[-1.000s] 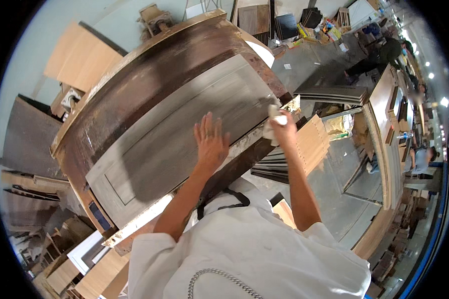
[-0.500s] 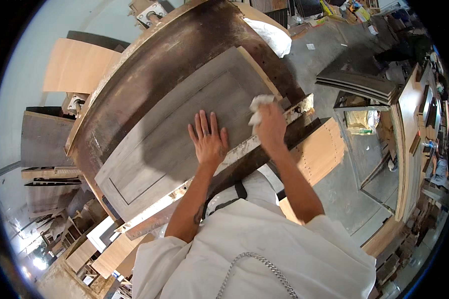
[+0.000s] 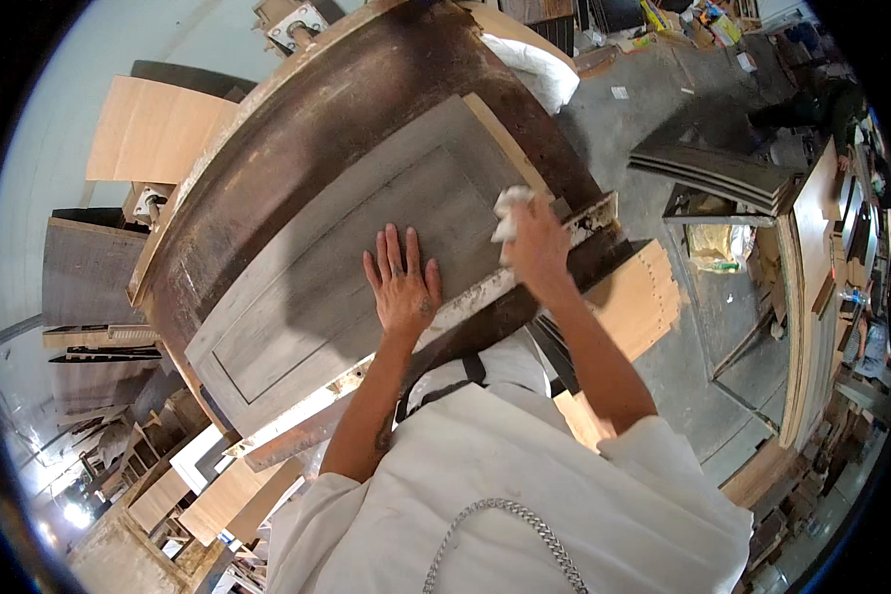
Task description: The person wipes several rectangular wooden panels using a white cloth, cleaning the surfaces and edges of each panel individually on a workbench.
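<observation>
A broad, worn, dark brown bench [image 3: 297, 158] spreads out in front of both hands, its bare top showing mostly beyond the left hand [image 3: 402, 299]. Its far rim is pale and scuffed. A stained, whitish strip [image 3: 475, 309] runs along the near side, just short of the left hand and past the right hand [image 3: 540, 246]. On the bench lies a long grey panel [image 3: 342, 262] with a recessed, framed face, extending under the left hand and well out to its left. A pale wooden edge [image 3: 510, 147] borders the panel's end beyond the right hand; whether it is a separate strip is unclear. Well beyond the right hand, a small white scrap [image 3: 619, 92] lies on the grey floor [image 3: 653, 114].
</observation>
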A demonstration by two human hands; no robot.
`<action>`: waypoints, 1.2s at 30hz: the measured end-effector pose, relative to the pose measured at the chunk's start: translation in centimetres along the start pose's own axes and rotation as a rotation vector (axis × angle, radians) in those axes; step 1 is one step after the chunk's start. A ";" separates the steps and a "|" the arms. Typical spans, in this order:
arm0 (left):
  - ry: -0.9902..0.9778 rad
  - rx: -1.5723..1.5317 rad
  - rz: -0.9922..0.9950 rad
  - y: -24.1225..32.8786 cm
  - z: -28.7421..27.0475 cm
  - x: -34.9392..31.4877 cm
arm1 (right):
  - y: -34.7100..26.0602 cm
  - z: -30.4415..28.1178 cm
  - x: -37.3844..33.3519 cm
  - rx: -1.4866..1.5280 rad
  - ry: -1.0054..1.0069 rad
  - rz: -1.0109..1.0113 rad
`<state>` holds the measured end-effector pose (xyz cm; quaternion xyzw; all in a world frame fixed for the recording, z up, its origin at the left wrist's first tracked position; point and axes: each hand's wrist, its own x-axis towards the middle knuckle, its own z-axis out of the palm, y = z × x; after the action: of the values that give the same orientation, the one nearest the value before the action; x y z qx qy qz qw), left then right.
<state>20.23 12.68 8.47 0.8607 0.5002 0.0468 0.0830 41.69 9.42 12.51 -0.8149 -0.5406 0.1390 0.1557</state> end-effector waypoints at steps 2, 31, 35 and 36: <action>0.026 -0.006 0.000 -0.1 -0.2 0.5 | 1.1 -0.5 1.7 -0.006 0.052 0.052; -0.030 -0.012 0.009 0.2 -0.6 0.8 | 1.0 -0.3 -0.9 0.201 0.260 0.186; -0.083 -0.016 -0.013 0.5 -0.4 1.1 | 1.0 2.2 -3.3 0.091 0.337 -0.031; -0.092 -0.018 -0.016 0.4 -0.3 1.1 | 1.1 2.3 -3.6 0.093 0.318 -0.024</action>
<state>21.07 13.46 8.87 0.8571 0.5024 0.0107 0.1139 40.31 5.93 10.15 -0.8122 -0.5117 0.0313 0.2783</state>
